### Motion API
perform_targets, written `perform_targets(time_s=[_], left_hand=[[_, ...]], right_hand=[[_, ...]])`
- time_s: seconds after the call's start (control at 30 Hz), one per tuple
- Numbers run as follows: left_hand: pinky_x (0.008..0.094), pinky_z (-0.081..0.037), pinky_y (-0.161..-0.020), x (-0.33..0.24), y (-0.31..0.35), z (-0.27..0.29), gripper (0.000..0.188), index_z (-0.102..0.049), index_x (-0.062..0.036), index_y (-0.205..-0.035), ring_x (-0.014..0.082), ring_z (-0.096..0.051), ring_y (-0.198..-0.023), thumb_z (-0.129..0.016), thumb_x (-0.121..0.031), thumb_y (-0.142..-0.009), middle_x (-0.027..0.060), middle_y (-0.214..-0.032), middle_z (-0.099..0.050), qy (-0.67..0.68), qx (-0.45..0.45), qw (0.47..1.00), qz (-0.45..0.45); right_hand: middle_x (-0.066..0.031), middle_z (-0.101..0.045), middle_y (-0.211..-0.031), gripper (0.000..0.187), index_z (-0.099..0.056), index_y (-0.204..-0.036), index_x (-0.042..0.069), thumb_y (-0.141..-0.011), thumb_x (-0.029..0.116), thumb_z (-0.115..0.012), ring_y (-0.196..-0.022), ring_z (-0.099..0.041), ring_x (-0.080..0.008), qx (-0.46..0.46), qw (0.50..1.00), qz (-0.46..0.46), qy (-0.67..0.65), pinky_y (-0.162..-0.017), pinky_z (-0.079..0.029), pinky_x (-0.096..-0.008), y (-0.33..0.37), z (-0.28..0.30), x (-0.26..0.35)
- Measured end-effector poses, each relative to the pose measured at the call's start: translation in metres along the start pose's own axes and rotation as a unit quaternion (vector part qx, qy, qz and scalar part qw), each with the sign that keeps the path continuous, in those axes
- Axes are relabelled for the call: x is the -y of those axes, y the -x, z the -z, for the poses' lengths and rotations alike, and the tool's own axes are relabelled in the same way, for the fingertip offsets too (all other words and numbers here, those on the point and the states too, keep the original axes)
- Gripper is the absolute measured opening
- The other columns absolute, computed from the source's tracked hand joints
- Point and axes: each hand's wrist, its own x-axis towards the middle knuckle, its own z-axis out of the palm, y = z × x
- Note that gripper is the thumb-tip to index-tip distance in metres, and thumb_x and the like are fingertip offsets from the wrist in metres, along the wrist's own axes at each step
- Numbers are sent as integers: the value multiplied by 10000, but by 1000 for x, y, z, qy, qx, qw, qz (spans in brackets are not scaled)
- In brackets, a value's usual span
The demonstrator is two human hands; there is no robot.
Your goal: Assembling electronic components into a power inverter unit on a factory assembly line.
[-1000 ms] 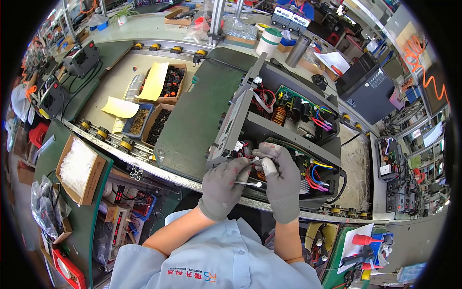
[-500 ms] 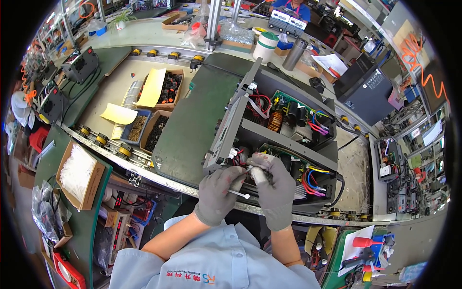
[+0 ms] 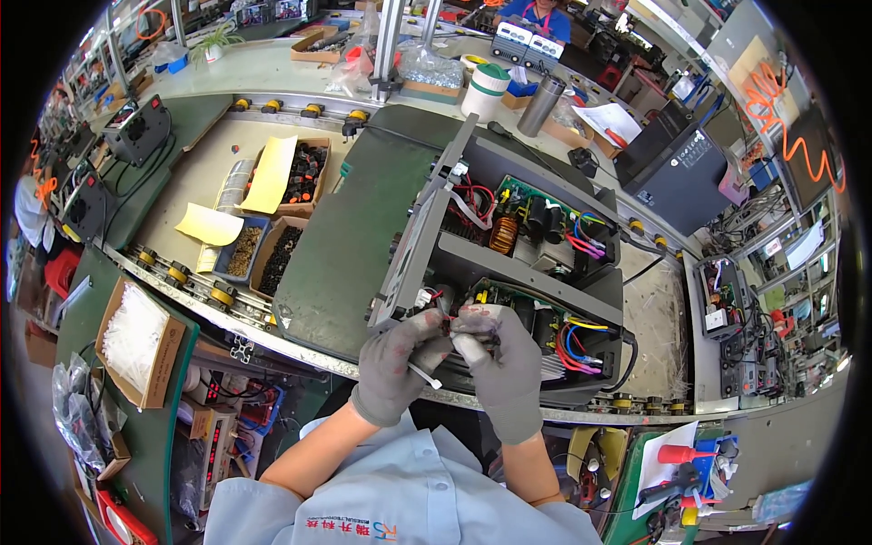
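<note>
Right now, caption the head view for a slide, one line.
Gloved left hand and right hand close together at the nearer open electronics unit, a thin white strip protruding from the left.

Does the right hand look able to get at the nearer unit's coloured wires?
Probably yes: the right hand is just left of the coloured wires, which lie exposed, though it is engaged beside the left hand.

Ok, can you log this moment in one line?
left hand: holds white tie | right hand: close beside left | both: at near unit, uncovered | far unit: uncovered
</note>
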Motion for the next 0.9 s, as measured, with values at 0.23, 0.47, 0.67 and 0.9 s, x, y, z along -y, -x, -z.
perform_targets(time_s=[0.23,0.47,0.67,0.9], left_hand=[[311,-467,-534,2,-7,-3,454,-561,-128,-1130,221,-582,-580,-741,-118,-713,42,-772,-596,-82,-5,989,-126],[348,-432,-499,19,3,-16,515,-564,-117,-1158,222,-497,-508,-653,-12,-662,31,-622,-457,-204,-38,969,-131],[319,-427,-482,-14,-7,-5,439,-566,-106,-1161,221,-543,-538,-687,-72,-741,32,-650,-519,-205,-18,975,-81],[332,-445,-487,-44,-46,15,468,-556,-127,-1175,239,-574,-574,-686,-112,-726,49,-746,-567,-196,12,974,-113]], right_hand=[[-68,-607,-759,97,-520,-793,32,-854,61,-590,-686,-583,-141,-97,945,233,207,-612,-456,-281,11,-5,-16],[-102,-615,-827,147,-445,-761,43,-810,7,-578,-736,-585,-163,152,974,-83,-146,-684,-481,-272,40,6,-12],[-103,-599,-929,290,-575,-1072,58,-794,103,-645,-763,-628,-238,-6,972,129,195,-684,-501,-326,13,58,28],[-102,-645,-841,229,-648,-1002,63,-793,153,-665,-714,-639,-240,176,945,232,147,-634,-511,-302,-6,47,51]])
